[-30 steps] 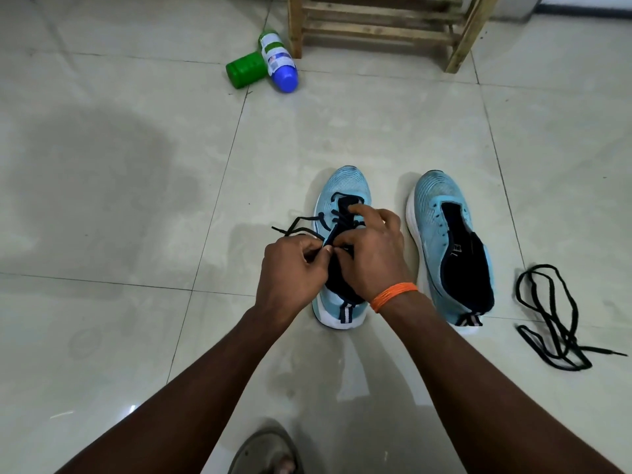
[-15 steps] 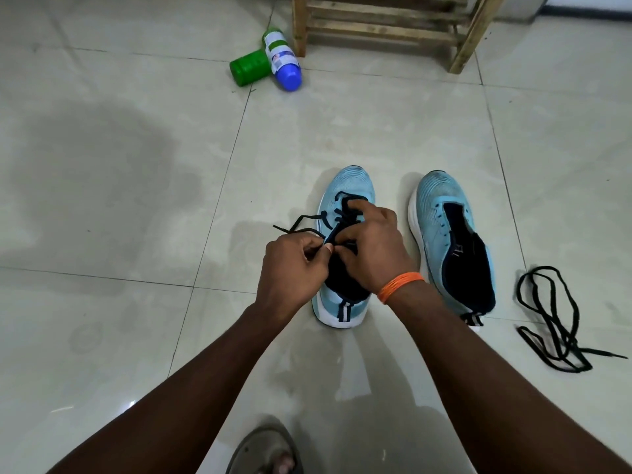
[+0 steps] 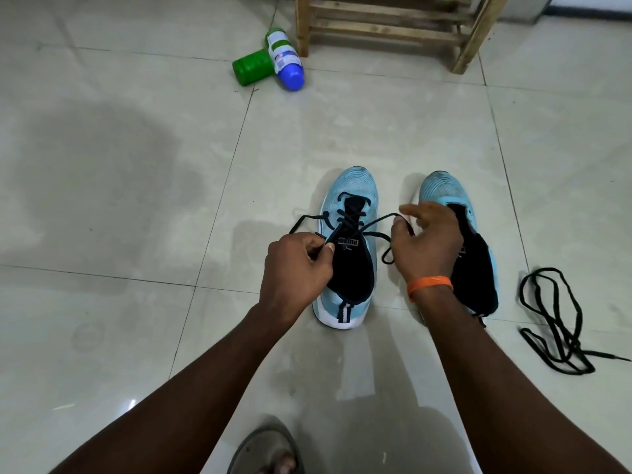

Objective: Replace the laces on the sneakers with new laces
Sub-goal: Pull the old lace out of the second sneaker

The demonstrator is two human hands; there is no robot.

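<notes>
Left hand point(image 3: 295, 265) and right hand point(image 3: 427, 241) held apart, each pinched on an end of the lace point(image 3: 352, 222) threaded through the sneaker point(image 3: 349, 268) between them — pulled unevenly, one end could be dragged back through its eyelet.

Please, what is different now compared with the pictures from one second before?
The right hand moved right, off the laced sneaker, pulling one end of the black lace out toward the unlaced sneaker. The left hand hardly moved and still pinches the other end. Both sneakers, the loose lace beside them and the two bottles stayed in place.
</notes>
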